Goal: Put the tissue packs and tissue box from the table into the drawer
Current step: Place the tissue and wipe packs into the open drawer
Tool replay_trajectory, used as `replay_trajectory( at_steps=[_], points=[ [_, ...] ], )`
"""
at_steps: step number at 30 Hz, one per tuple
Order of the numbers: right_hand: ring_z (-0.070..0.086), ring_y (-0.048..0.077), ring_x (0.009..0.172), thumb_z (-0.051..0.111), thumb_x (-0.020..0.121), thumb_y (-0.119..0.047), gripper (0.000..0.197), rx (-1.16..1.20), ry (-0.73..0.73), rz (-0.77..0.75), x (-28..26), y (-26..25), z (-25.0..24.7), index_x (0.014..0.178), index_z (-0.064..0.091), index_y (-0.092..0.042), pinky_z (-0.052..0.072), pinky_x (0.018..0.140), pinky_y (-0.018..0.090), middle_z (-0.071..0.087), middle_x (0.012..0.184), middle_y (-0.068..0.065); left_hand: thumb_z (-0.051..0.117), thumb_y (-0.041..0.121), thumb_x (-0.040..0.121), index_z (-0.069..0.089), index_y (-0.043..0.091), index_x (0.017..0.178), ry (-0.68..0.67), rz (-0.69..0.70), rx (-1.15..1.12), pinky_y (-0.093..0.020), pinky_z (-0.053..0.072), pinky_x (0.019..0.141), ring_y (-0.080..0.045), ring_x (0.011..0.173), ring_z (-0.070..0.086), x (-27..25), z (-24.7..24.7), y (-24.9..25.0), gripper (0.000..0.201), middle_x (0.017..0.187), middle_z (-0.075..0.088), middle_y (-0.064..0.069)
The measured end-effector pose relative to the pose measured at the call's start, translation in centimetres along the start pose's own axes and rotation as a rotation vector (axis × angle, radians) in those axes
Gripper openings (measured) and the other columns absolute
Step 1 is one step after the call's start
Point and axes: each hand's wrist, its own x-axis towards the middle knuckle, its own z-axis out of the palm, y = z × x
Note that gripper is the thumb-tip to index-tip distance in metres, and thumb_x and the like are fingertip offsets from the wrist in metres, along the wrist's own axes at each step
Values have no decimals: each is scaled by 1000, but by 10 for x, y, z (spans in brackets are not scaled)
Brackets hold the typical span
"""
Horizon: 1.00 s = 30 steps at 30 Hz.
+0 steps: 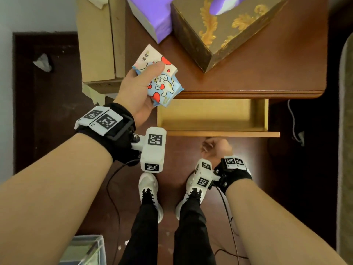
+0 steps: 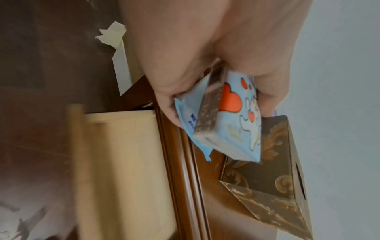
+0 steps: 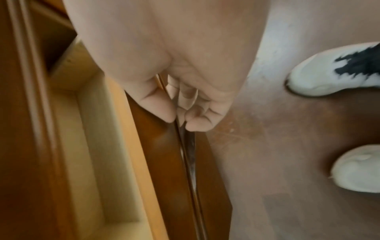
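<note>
Tissue packs (image 1: 162, 81) in the left hand (image 1: 137, 88): pale blue and white wrappers printed with red hearts and a white cartoon cat. Tissue box (image 1: 225, 29), far right: dark brown-gold with gilt leaf scrolls. Purple-and-white pack (image 1: 150, 18), far left of it. Table (image 1: 267, 73): reddish-brown wood. Drawer (image 1: 210, 115): pale yellow wood inside, reddish-brown front. Shoes (image 1: 149, 188): white with black laces. Cardboard box (image 1: 97, 41), left: tan.

tissue box (image 1: 225, 29): top cropped | drawer handle (image 3: 188, 146): blurred, perhaps metal
</note>
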Motion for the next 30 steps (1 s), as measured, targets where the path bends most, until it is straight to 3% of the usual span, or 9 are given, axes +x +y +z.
replay_trajectory(
  at_steps=[2, 6, 9, 12, 15, 20, 25, 28, 30],
  points=[
    [43, 18, 30, 39, 87, 17, 27, 14, 48, 2, -7, 15, -18, 70, 45, -3, 46, 42, 22, 48, 57, 12, 74, 21, 85, 56, 10, 137, -2, 7, -11, -46, 60, 87, -29, 107, 73, -1, 2, -3, 56, 123, 73, -14],
    [41, 22, 49, 37, 89, 20, 36, 27, 85, -2, -14, 35, -35, 65, 45, -5, 41, 51, 35, 46, 60, 11, 76, 18, 83, 55, 8, 137, 18, 33, -49, -44, 60, 87, -29, 106, 73, -2, 4, -8, 60, 125, 72, -15],
    [43, 20, 40, 36, 91, 17, 38, 14, 115, 11, -13, 45, -38, 64, 44, -8, 43, 49, 34, 44, 54, 10, 78, 20, 80, 55, 7, 137, 10, 43, -42, -46, 59, 90, -28, 105, 74, -3, 4, -9, 63, 123, 72, -15],
    [40, 22, 54, 34, 95, 16, 38, 47, 126, 24, -14, 43, -39, 67, 45, -7, 42, 55, 36, 43, 64, 10, 77, 19, 82, 55, 8, 137, 2, 50, -45, -45, 60, 87, -27, 105, 74, -3, 4, -10, 60, 123, 72, -14],
    [38, 21, 56, 35, 96, 14, 36, 22, 102, 16, -25, 41, -37, 68, 45, -7, 42, 57, 36, 41, 68, 10, 75, 19, 84, 55, 9, 137, -4, 54, -41, -43, 60, 86, -26, 104, 74, -3, 4, -11, 57, 123, 73, -13],
    [58, 26, 69, 51, 91, 3, 7, -276, 40, 29, -83, 44, -44, 91, 57, -1, 53, 58, 37, 65, 89, 19, 73, 18, 84, 57, 13, 139, -118, -54, -1, -44, 58, 88, -27, 111, 71, -17, -5, -8, 57, 127, 71, -13],
    [58, 18, 52, 57, 93, -10, 9, -487, -114, -260, -149, 5, -19, 100, 61, -6, 46, 44, 24, 67, 68, 8, 67, 12, 90, 61, 16, 131, -256, -200, 270, -39, 60, 86, -27, 105, 73, -45, -21, -32, 41, 119, 75, -12],
    [63, 20, 72, 61, 94, -21, 18, -596, -194, -456, -164, -22, 16, 109, 65, -12, 52, 60, 33, 69, 90, 7, 65, 5, 89, 63, 14, 125, -323, -288, 359, -41, 60, 88, -29, 103, 73, -53, -25, -47, 36, 116, 75, -14],
    [67, 21, 84, 66, 93, -27, 32, -714, -255, -523, -161, -28, 37, 122, 64, -14, 57, 68, 37, 70, 101, 6, 60, -3, 90, 64, 11, 119, -365, -295, 384, -35, 63, 75, -26, 91, 74, -53, -25, -54, 32, 111, 74, -15]
  ],
)
